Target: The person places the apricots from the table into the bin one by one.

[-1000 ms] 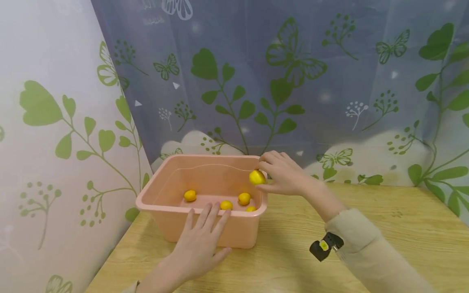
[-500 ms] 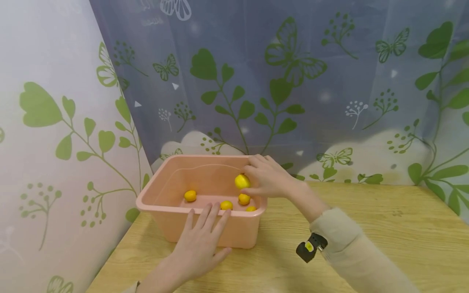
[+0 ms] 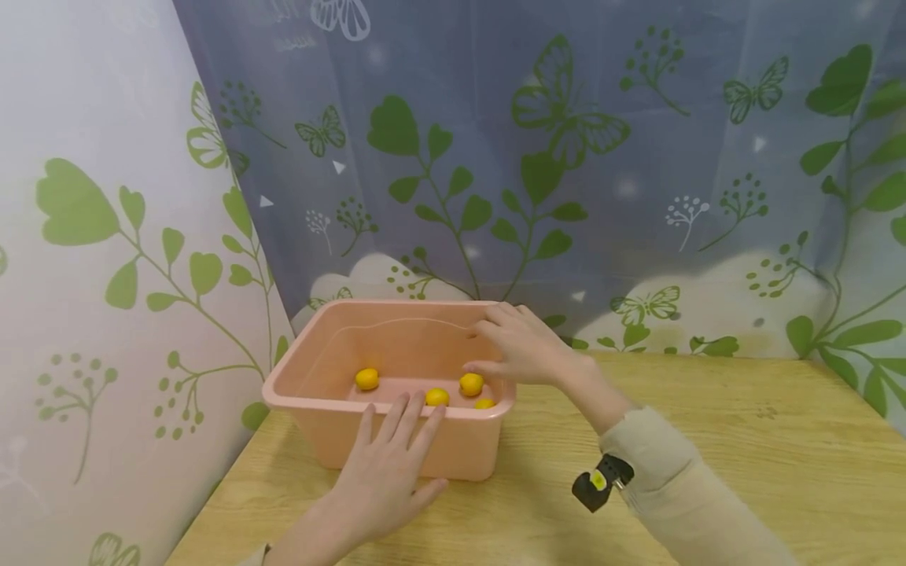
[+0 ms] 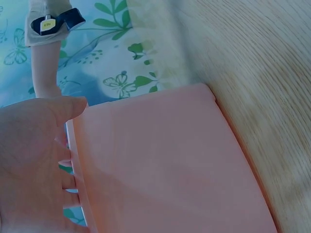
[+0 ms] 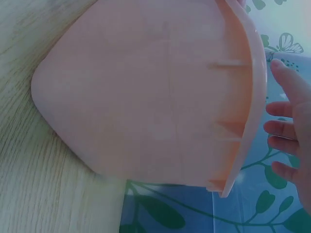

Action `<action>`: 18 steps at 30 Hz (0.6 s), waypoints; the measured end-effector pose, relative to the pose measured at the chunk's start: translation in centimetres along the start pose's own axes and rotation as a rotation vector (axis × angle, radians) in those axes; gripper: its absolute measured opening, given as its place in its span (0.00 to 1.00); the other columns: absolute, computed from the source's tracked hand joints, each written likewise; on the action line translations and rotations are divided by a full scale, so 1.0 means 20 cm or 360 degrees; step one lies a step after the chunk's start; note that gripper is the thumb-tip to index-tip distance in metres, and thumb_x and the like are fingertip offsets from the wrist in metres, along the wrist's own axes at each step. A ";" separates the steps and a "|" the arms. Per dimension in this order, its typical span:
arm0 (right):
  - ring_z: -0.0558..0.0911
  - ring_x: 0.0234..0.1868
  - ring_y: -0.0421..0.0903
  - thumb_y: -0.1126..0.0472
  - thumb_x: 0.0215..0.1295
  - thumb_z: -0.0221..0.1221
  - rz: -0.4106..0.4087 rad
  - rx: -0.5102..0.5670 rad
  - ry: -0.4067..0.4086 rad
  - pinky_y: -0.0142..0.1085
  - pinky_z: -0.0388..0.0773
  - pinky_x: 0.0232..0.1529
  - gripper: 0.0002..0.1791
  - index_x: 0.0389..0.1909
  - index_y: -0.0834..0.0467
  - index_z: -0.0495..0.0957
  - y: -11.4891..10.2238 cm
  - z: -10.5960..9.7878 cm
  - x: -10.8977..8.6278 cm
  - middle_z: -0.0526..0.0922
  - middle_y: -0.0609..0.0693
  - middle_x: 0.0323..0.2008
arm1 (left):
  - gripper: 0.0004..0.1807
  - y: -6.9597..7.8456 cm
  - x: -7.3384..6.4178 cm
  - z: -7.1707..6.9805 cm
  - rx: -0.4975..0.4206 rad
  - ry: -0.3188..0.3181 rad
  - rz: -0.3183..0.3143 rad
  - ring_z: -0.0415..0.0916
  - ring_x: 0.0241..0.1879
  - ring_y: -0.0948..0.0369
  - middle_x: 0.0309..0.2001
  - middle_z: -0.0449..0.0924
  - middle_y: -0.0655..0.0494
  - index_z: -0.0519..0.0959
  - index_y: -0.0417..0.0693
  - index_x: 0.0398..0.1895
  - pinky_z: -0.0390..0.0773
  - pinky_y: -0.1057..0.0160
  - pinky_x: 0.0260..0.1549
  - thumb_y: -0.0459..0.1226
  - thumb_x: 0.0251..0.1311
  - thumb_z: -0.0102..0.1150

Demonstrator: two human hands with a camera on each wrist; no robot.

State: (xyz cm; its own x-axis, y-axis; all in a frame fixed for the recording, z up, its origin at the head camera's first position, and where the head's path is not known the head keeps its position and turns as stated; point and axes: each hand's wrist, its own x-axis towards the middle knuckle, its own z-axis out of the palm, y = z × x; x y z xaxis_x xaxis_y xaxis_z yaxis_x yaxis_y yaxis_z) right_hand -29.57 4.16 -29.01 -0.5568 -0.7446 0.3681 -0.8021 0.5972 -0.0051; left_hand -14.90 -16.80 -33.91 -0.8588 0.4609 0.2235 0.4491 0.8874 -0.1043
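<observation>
A pink plastic tub (image 3: pixel 396 444) stands on the table with several small yellow lemons inside, one lemon (image 3: pixel 366 379) at the left and another lemon (image 3: pixel 471 384) at the right. My left hand (image 3: pixel 385 479) lies at the near wall, its straight, spread fingers reaching over the rim. In the left wrist view, the left hand (image 4: pixel 29 150) has its thumb tip at the rim. Over the right end of the tub hovers my right hand (image 3: pixel 527 346), thumb and fingers apart with nothing between them. The right wrist view shows that right hand (image 5: pixel 296 126) beyond the rim, fingers loosely bent.
The wooden table (image 3: pixel 708 440) extends to the right of the tub. Behind it hangs a blue printed cloth (image 3: pixel 453 157) with leaves and butterflies, and a pale printed cloth (image 3: pixel 127 314) closes off the left side. A black strap (image 3: pixel 602 481) sits on the right sleeve.
My right hand has moved left over the tub and let go of a lemon, which no longer shows between its fingers. The left hand and the tub have stayed in place.
</observation>
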 end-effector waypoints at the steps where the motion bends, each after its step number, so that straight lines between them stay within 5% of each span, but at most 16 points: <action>1: 0.69 0.53 0.49 0.40 0.59 0.58 0.0010 0.0006 0.0004 0.45 0.66 0.50 0.26 0.50 0.55 0.77 0.01 0.00 -0.01 0.74 0.50 0.50 | 0.44 0.00 0.00 0.00 -0.0004 -0.0008 -0.0004 0.50 0.67 0.43 0.70 0.49 0.38 0.53 0.45 0.71 0.50 0.34 0.58 0.58 0.58 0.52; 9: 0.71 0.48 0.49 0.42 0.61 0.57 0.0059 0.0013 0.0026 0.44 0.67 0.46 0.25 0.50 0.56 0.76 0.08 0.02 -0.11 0.75 0.49 0.47 | 0.40 -0.01 0.02 -0.01 -0.0064 -0.0031 -0.0049 0.51 0.67 0.44 0.69 0.53 0.40 0.56 0.46 0.70 0.50 0.35 0.59 0.58 0.60 0.50; 18: 0.72 0.48 0.50 0.48 0.61 0.60 0.0094 0.0117 0.0067 0.48 0.67 0.49 0.20 0.47 0.58 0.76 0.15 0.05 -0.26 0.75 0.50 0.44 | 0.32 0.03 0.08 -0.05 -0.0147 0.0097 -0.0136 0.61 0.62 0.46 0.62 0.66 0.44 0.68 0.47 0.62 0.54 0.37 0.58 0.54 0.60 0.53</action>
